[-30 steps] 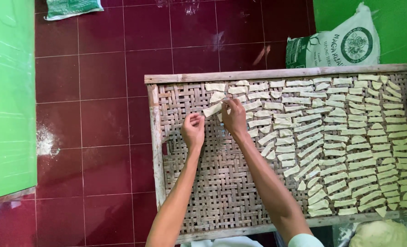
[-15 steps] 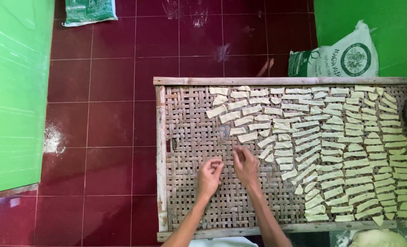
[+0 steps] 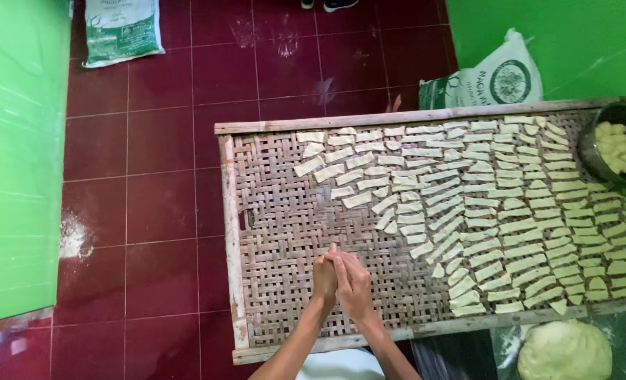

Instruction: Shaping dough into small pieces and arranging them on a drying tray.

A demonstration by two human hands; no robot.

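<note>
Head view: left hand [image 3: 324, 276] and right hand [image 3: 353, 283] pressed together above woven tray [image 3: 277, 232].

We are looking down at our two bare forearms, which are rising from the six o'clock edge of the view and converging toward twelve o'clock. Our left hand [image 3: 325, 276] is sitting at nine o'clock of our right hand [image 3: 353, 281], and the two are pressing together, palms facing each other and fingers overlapping. The fingertips are pointing toward eleven o'clock, with one finger sticking out above the rest. Both wrists are holding nearly straight. Whether anything is lying between the palms we cannot tell, as the hands are covering each other.
</note>
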